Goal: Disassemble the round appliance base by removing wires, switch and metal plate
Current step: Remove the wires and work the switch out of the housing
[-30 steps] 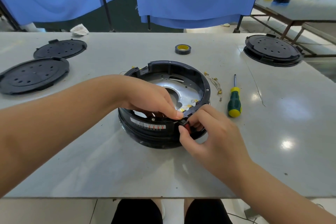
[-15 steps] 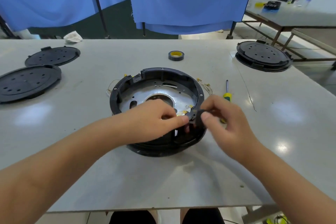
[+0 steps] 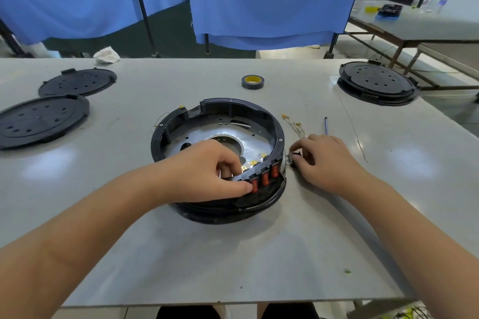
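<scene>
Wires [image 3: 294, 125] lie loose beside the round base [image 3: 217, 160] mid-worktop. My right hand [image 3: 324, 160] pinches a black switch [image 3: 295, 156] just outside its rim; my left hand [image 3: 207, 176] grips the rim by three red switches [image 3: 264, 179]. Metal plate [image 3: 207, 137] remains inside.

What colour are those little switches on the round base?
Red-orange switches, set in the black base; the head view shows them.

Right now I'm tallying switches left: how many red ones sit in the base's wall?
3: left, middle, right, side by side in the near wall; hands may hide others.
</scene>
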Demonstrator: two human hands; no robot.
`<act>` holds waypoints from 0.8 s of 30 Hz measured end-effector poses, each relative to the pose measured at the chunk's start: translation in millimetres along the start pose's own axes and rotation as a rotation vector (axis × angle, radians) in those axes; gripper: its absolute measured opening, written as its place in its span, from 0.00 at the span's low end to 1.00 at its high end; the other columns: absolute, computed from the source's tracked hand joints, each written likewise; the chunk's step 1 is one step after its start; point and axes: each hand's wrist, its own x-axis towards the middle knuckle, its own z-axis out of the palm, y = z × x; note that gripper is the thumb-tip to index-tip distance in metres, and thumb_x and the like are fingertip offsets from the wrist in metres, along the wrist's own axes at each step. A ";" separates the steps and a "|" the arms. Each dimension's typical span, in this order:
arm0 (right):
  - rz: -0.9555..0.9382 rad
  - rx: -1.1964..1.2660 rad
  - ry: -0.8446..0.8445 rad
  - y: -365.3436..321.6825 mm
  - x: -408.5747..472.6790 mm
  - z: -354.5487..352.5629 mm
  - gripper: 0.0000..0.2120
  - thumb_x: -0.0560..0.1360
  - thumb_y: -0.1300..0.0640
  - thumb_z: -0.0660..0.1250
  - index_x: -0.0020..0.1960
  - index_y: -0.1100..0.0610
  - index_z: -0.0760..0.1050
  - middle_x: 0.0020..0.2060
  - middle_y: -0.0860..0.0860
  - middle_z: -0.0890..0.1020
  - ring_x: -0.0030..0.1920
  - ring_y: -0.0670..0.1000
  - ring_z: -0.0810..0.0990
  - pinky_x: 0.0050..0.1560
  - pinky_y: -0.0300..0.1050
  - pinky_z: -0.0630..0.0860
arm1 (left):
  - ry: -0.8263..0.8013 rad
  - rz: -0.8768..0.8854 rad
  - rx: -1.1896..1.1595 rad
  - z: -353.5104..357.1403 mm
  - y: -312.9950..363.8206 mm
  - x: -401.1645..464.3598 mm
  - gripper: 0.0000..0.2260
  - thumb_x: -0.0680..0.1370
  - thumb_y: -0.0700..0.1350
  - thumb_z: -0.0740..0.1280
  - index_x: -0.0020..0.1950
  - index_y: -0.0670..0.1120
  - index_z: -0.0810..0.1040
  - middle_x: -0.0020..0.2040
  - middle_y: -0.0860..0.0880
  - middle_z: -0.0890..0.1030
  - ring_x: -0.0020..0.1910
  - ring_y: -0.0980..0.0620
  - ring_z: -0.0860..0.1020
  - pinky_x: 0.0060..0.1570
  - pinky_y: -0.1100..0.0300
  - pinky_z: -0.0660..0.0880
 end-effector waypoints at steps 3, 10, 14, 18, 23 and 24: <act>-0.006 0.012 0.033 -1.2 -3.3 -0.5 0.15 0.78 0.47 0.61 0.62 0.50 0.75 0.48 0.48 0.78 0.54 0.53 0.75 0.64 0.49 0.63 | 0.019 -0.009 -0.002 1.2 -2.2 0.7 0.10 0.70 0.55 0.74 0.34 0.53 0.78 0.25 0.62 0.74 0.25 0.61 0.69 0.27 0.71 0.64; -0.085 0.378 0.319 -24.2 -18.3 -21.6 0.10 0.77 0.61 0.63 0.56 0.55 0.78 0.51 0.49 0.77 0.57 0.51 0.74 0.61 0.44 0.68 | -0.105 -0.160 0.028 -10.5 -1.7 4.6 0.22 0.62 0.72 0.69 0.42 0.56 0.80 0.34 0.64 0.79 0.30 0.65 0.76 0.36 0.66 0.71; -0.283 0.537 0.311 -63.0 -34.0 -31.0 0.09 0.75 0.61 0.63 0.52 0.56 0.78 0.49 0.46 0.76 0.55 0.46 0.74 0.57 0.34 0.67 | -0.195 -0.242 0.044 -17.8 1.0 17.0 0.38 0.62 0.79 0.58 0.49 0.48 0.81 0.42 0.50 0.81 0.40 0.55 0.78 0.48 0.58 0.75; -0.338 0.584 0.217 -77.7 -42.4 -18.1 0.10 0.75 0.60 0.63 0.55 0.57 0.76 0.51 0.46 0.76 0.55 0.45 0.74 0.57 0.36 0.69 | -0.491 -0.413 -0.357 -23.2 -1.6 34.5 0.23 0.79 0.60 0.59 0.57 0.41 0.80 0.48 0.46 0.82 0.45 0.52 0.78 0.53 0.56 0.75; -0.332 0.574 0.338 -74.8 -38.3 -0.7 0.09 0.76 0.66 0.60 0.52 0.60 0.76 0.48 0.49 0.77 0.51 0.47 0.74 0.54 0.40 0.70 | -0.747 -0.480 -0.432 -31.6 3.4 50.7 0.13 0.81 0.48 0.58 0.57 0.41 0.74 0.47 0.43 0.78 0.42 0.51 0.76 0.43 0.64 0.76; -0.346 0.559 0.340 -73.8 -37.4 2.6 0.09 0.76 0.66 0.59 0.52 0.60 0.76 0.49 0.50 0.76 0.52 0.48 0.74 0.55 0.41 0.70 | -0.774 -0.478 -0.432 -31.2 4.6 52.2 0.12 0.81 0.49 0.58 0.56 0.41 0.74 0.46 0.44 0.78 0.42 0.51 0.76 0.42 0.64 0.77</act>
